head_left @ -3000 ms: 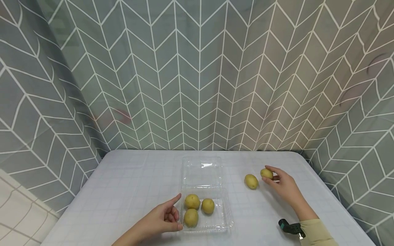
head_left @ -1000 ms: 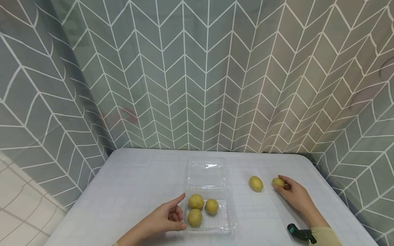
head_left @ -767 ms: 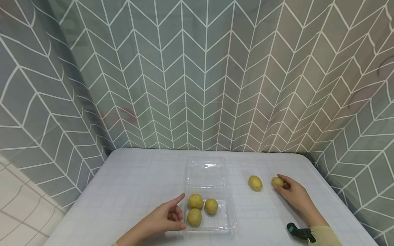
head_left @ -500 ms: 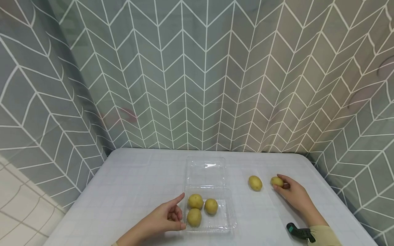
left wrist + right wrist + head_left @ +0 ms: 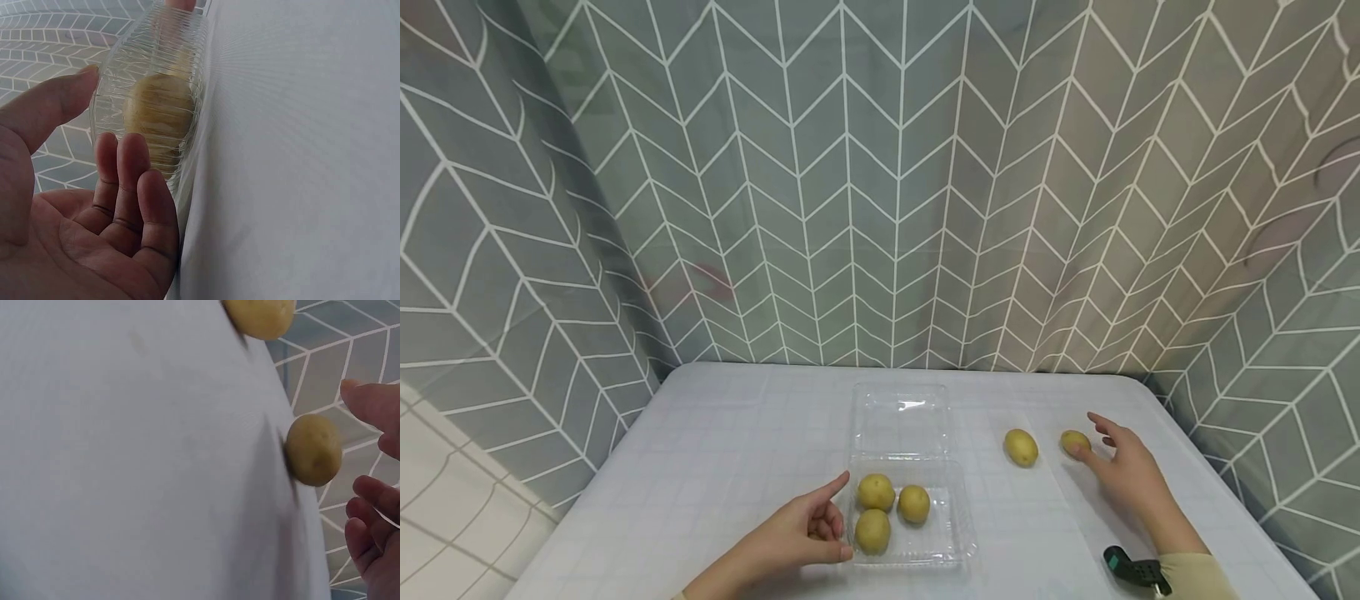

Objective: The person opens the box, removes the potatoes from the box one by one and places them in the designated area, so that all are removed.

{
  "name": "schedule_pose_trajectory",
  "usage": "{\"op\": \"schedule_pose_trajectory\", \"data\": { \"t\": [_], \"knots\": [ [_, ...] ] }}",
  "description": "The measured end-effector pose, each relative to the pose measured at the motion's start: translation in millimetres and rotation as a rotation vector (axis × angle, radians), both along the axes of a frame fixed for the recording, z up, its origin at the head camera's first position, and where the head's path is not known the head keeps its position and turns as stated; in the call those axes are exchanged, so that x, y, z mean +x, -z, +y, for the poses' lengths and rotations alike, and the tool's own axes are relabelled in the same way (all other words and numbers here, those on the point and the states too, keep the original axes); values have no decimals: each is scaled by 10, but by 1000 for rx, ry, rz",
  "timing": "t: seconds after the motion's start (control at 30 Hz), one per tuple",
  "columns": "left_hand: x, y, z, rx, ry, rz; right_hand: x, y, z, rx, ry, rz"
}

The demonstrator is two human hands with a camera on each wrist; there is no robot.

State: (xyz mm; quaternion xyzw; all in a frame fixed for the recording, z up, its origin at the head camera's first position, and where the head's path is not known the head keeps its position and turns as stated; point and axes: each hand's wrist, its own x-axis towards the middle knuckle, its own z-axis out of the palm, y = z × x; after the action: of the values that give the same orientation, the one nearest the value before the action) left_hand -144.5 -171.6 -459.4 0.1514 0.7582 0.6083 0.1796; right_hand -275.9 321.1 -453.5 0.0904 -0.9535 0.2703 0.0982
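In the head view, my right hand (image 5: 1127,467) is spread with thumb and fingers apart beside a small yellow potato (image 5: 1075,442) on the table. In the right wrist view a gap shows between that potato (image 5: 314,450) and the fingers (image 5: 369,406). A second potato (image 5: 1021,447) lies to its left. Three potatoes (image 5: 873,532) sit in the base of an open clear plastic clamshell box (image 5: 943,533). At the box's left side rests my left hand (image 5: 808,529), thumb and index finger spread along it, the other fingers loosely curled.
The box's lid (image 5: 898,421) lies folded back behind its base. A white cloth covers the table (image 5: 737,433). Patterned curtains (image 5: 880,208) rise behind and at both sides. A black device (image 5: 1135,569) is worn at my right wrist.
My right hand set its potato down slightly farther right and nearer, and has just let go, its fingers spreading away. The left hand stays by the box. The view shifted a little.
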Motion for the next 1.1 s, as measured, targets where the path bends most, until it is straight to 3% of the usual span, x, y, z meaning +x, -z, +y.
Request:
{"op": "schedule_pose_trajectory", "data": {
  "t": [0.3,0.77,1.1],
  "knots": [
    [-6,12,-9,8,15,6,62,-225,-117,-39,-46,150],
    [1,7,1,15,5,-5,200,-492,-587,-147,-196,150],
    [0,14,-2,16,7,0,269,-526,-855,-207,-308,140]
  ]
}}
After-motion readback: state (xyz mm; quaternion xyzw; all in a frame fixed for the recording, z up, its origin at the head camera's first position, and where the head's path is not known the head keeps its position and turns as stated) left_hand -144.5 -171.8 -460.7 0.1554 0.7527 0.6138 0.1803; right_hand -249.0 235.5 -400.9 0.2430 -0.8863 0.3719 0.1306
